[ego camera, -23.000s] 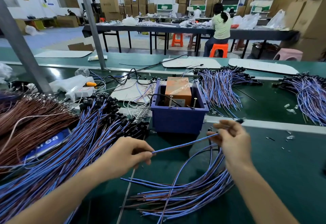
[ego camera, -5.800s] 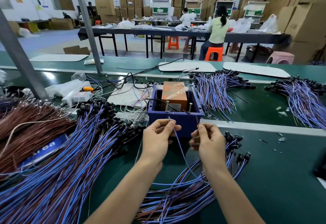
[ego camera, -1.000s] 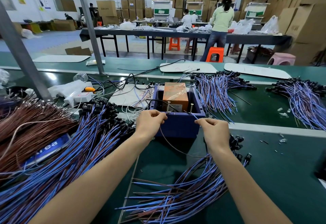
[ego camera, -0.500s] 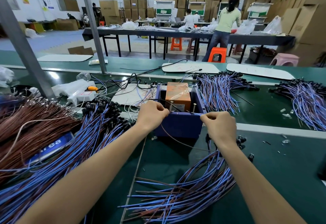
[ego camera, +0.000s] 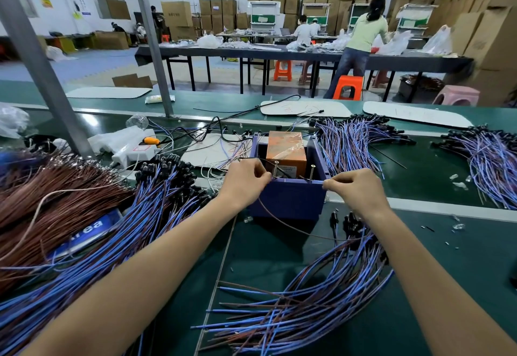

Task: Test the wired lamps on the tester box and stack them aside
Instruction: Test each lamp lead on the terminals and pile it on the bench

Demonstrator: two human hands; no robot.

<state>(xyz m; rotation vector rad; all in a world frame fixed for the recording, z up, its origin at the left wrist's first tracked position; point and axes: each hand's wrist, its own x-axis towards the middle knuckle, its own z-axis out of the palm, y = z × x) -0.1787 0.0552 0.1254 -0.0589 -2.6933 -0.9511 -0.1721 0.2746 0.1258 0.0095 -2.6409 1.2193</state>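
Note:
The tester box is a purple bin with an orange block and two upright metal posts at its front rim. My left hand pinches one end of a thin lamp wire at the left post. My right hand pinches the other end by the box's right front corner. The wire sags in a loop below the box. A fan of blue and brown wired lamps lies under my right forearm. A large pile of the same lamps spreads to the left.
Brown wire bundles lie far left. More blue lamp bundles sit behind the box, and another bundle at far right. A white power strip, cables and a metal post stand at back left. People work at tables beyond.
Both hands have stayed at the box's front rim with the wire ends; the camera view shifted slightly. The person in the background moved to the right.

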